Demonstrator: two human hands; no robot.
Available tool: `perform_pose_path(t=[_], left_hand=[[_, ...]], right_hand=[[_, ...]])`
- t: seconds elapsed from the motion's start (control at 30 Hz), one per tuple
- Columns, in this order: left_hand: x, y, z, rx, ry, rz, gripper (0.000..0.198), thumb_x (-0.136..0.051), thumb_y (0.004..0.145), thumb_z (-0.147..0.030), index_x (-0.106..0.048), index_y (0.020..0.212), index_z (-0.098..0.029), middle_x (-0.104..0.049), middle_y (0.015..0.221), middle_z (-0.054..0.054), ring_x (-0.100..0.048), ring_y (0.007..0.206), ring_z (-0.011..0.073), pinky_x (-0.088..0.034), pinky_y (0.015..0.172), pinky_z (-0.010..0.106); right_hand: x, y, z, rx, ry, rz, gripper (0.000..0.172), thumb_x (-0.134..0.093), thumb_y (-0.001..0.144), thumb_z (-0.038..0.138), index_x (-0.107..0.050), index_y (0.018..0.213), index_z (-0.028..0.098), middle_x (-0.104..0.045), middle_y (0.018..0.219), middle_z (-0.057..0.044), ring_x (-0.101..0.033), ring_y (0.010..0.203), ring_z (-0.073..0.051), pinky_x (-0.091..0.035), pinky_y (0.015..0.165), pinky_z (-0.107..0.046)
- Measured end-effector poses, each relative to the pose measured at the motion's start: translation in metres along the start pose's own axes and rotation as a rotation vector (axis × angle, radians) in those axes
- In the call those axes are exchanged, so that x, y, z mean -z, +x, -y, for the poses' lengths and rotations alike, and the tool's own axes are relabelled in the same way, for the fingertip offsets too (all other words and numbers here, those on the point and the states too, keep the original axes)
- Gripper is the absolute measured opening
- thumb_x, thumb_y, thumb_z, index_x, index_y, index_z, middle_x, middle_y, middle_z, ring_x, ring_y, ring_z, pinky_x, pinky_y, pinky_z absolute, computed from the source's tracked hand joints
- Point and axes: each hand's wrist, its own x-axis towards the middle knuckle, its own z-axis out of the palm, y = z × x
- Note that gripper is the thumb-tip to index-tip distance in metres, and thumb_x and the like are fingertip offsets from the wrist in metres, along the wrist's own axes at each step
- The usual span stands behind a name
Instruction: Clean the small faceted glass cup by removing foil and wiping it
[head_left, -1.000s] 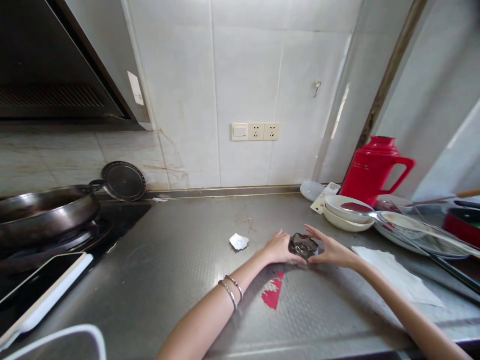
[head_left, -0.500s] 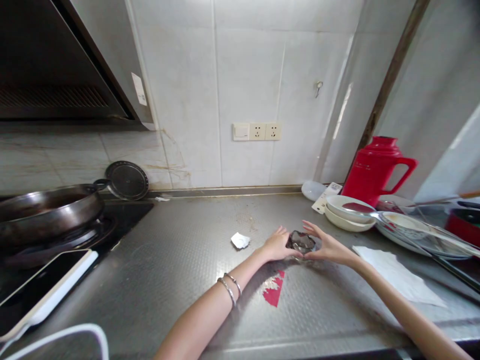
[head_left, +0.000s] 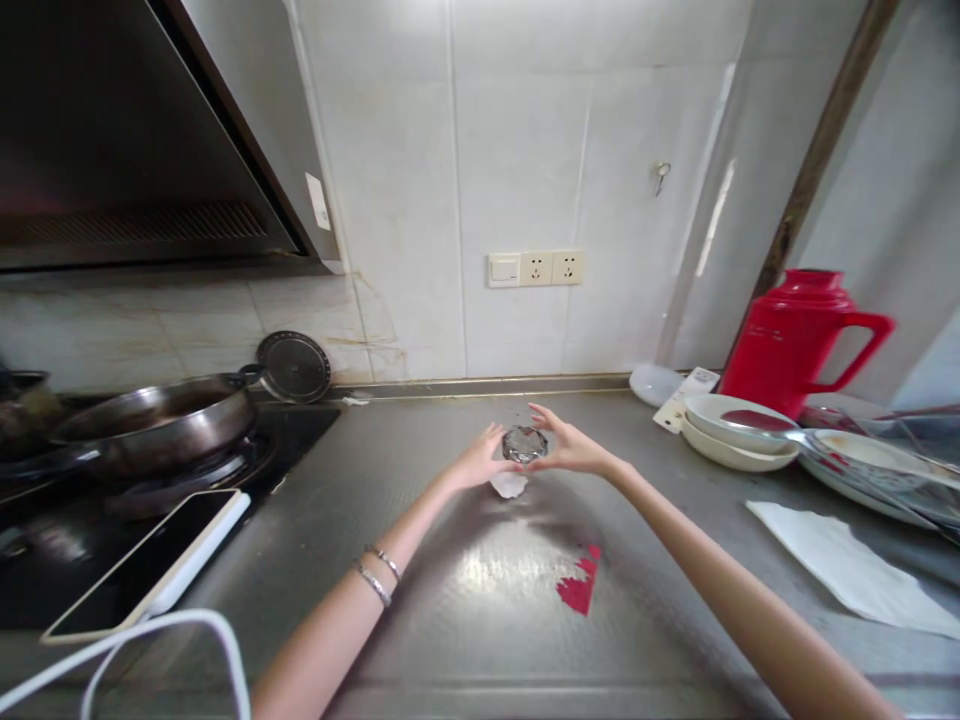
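Observation:
A small clear-grey faceted glass ashtray point(head_left: 524, 445) is held between my two hands above the back-middle of the steel counter point(head_left: 420, 600). My left hand point(head_left: 480, 458) grips its left side, with thumb in front and fingers behind. On the right side, my right hand point(head_left: 568, 445) curves its thumb and fingers around the rim. A crumpled white paper scrap point(head_left: 508, 486) lies just in front of and below the ashtray, partly covered by my thumbs. Nearer to me, a torn red patch point(head_left: 579, 585) shows on the counter.
On the left are a stove with a steel pan point(head_left: 165, 425), a round black disc point(head_left: 293, 366) against the wall, and a phone point(head_left: 150, 565) with a white cable. Stacked bowls point(head_left: 739, 455), a red thermos point(head_left: 795, 340) and a white paper sheet point(head_left: 847, 565) stand or lie right.
Both hands have carried the ashtray left and farther back, from beside the paper scrap to over it. The view has shifted a little to the left.

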Motion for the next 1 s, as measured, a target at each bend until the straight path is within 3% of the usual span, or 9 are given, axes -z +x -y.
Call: perform_pose_path(t=[0.23, 0.4, 0.53, 0.67, 0.83, 1.0], left_hand=[[0.087, -0.064, 0.053, 0.243, -0.011, -0.065, 0.079, -0.071, 0.071, -0.041, -0.040, 0.139, -0.012, -0.027, 0.151, 0.018, -0.016, 0.143, 0.0284, -0.014, 0.117, 0.043], [0.125, -0.120, 0.094, 0.357, 0.018, -0.105, 0.075, -0.069, 0.072, -0.044, -0.043, 0.137, -0.017, -0.029, 0.151, 0.013, -0.015, 0.143, 0.0276, -0.014, 0.117, 0.043], [0.140, -0.161, 0.115, 0.445, 0.053, -0.127, 0.074, -0.068, 0.072, -0.046, -0.045, 0.137, -0.020, -0.034, 0.149, 0.010, -0.014, 0.143, 0.0292, -0.013, 0.116, 0.044], [0.150, -0.185, 0.125, 0.503, 0.096, -0.115, 0.075, -0.067, 0.071, -0.047, -0.045, 0.137, -0.019, -0.032, 0.150, 0.012, -0.013, 0.143, 0.0298, -0.013, 0.116, 0.044], [0.155, -0.196, 0.133, 0.544, 0.122, -0.085, 0.078, -0.065, 0.071, -0.049, -0.042, 0.139, -0.018, -0.029, 0.151, 0.013, -0.012, 0.143, 0.0291, -0.013, 0.116, 0.042], [0.153, -0.201, 0.136, 0.535, 0.130, -0.097, 0.080, -0.065, 0.069, -0.054, -0.043, 0.138, -0.020, -0.032, 0.150, 0.013, -0.015, 0.142, 0.0306, -0.015, 0.115, 0.045]], right_hand=[[-0.079, 0.078, 0.054, 0.127, 0.105, 0.074, 0.114, -0.083, 0.054, 0.037, -0.019, 0.145, 0.015, -0.058, 0.125, -0.020, -0.045, 0.128, -0.030, -0.035, 0.104, -0.044], [-0.140, 0.113, 0.089, 0.181, 0.129, 0.151, 0.118, -0.084, 0.052, 0.038, -0.017, 0.146, 0.011, -0.059, 0.123, -0.022, -0.051, 0.122, -0.031, -0.038, 0.101, -0.044], [-0.182, 0.127, 0.106, 0.212, 0.137, 0.223, 0.125, -0.085, 0.049, 0.045, -0.015, 0.147, 0.010, -0.059, 0.122, -0.022, -0.053, 0.119, -0.032, -0.041, 0.098, -0.044], [-0.213, 0.135, 0.113, 0.213, 0.142, 0.248, 0.125, -0.084, 0.049, 0.048, -0.015, 0.147, 0.010, -0.060, 0.122, -0.022, -0.053, 0.118, -0.033, -0.042, 0.097, -0.044], [-0.235, 0.139, 0.112, 0.209, 0.157, 0.253, 0.127, -0.084, 0.049, 0.048, -0.014, 0.147, 0.008, -0.060, 0.121, -0.022, -0.051, 0.121, -0.033, -0.041, 0.098, -0.044], [-0.244, 0.139, 0.108, 0.183, 0.175, 0.242, 0.126, -0.085, 0.048, 0.048, -0.015, 0.147, 0.014, -0.060, 0.121, -0.018, -0.052, 0.120, -0.032, -0.039, 0.099, -0.044]])
